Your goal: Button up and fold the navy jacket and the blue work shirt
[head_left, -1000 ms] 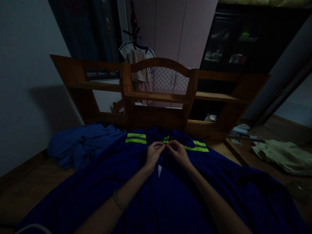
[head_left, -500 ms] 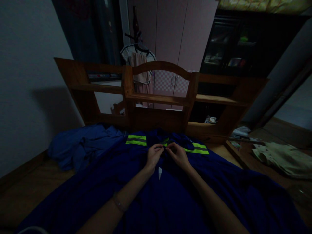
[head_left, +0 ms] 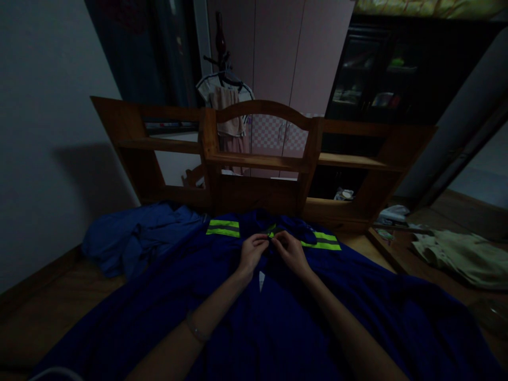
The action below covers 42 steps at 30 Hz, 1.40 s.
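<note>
The dark blue work jacket (head_left: 278, 317) was spread flat, its collar at 12 o'clock by the wooden shelf frame (head_left: 257, 159). Its front edges were pinched below the collar by the left hand (head_left: 251, 253) and right hand (head_left: 291, 251), fingertips closed and meeting. A fastening was seemingly being worked, so fine alignment would be needed next.

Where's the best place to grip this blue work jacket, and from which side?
The blue work jacket lies flat, collar farthest away. Probably pinch both front edges below it, where the left hand and right hand meet, coming from the near side.
</note>
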### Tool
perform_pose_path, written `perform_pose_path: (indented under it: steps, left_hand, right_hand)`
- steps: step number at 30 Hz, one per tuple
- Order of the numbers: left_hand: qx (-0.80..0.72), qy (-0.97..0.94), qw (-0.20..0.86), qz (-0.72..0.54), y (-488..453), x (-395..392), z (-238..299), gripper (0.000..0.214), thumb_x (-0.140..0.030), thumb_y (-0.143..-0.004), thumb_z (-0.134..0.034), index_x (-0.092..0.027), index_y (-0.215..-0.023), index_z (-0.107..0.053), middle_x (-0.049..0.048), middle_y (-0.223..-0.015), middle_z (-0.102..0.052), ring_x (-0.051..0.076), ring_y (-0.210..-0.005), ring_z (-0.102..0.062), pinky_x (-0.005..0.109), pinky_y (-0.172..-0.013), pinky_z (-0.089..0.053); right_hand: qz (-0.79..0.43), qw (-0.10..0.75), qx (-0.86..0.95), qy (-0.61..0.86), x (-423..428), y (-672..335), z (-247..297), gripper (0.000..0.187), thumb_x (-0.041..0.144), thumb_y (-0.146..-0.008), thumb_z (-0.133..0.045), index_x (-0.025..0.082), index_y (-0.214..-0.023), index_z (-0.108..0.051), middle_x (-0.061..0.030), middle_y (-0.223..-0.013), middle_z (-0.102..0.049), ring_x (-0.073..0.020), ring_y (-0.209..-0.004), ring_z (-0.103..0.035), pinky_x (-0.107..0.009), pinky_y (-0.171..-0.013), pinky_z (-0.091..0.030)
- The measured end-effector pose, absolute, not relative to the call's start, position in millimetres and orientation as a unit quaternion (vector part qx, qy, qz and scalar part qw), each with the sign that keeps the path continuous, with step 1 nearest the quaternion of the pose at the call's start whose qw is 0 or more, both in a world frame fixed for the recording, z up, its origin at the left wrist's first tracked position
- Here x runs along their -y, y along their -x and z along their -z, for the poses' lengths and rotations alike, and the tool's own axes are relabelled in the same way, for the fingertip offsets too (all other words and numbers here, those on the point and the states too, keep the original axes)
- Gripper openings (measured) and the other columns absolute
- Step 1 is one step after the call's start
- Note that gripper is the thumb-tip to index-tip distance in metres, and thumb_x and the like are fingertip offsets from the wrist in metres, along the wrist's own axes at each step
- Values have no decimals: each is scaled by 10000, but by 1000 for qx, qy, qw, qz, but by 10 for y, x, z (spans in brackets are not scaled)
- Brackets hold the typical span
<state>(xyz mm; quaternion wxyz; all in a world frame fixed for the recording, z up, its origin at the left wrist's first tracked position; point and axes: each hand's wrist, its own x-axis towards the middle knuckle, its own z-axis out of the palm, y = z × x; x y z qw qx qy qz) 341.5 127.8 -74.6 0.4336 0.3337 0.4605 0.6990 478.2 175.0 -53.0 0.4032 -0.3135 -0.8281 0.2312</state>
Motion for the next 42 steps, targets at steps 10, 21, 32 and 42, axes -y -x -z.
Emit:
perform_pose_path:
  steps: [10,21,32,42]
  left_hand:
    - [-473,-369,403,-691,-3407,-1297,758,282,-150,-580,-751,-140,-851,-671,67,-820,-686,165,-769,-635,244,-682,-479]
    - [-474,-415,364,-686,-3387,-1340,771,230,-161,-580,-759,-149,-799,-689,78,-841,-704,201,-814,-649,305,-782,-483]
    - [-503,-547,248,-622,-3297,-1267,660,179,-262,-772,-607,-249,-921,-704,38,-950,-706,219,-924,-638,299,-875,-446]
    - [-480,-578,318,-578,-3092,-1384,825,440,-241,-783,-577,-271,-1221,-569,58,-1160,-643,215,-1137,-559,357,-1008,-376]
  right_hand:
    - [-250,405,818,321,-1783,-4781,575,231,406,-904,-454,195,-885,-548,-23,-776,-608,-149,-691,-573,-234,-603,-428]
    - [-387,392,770,323,-1864,-4812,616,328,485,-867,-487,168,-893,-566,1,-650,-585,-133,-584,-558,-232,-557,-428]
    - [-390,404,753,343,-1985,-4806,714,310,485,-823,-523,176,-856,-513,13,-618,-550,-134,-539,-542,-248,-537,-450]
    - [-85,271,885,369,-541,-5386,350,250,267,-868,-455,270,-1110,-518,-86,-1133,-561,-236,-981,-590,-361,-823,-511]
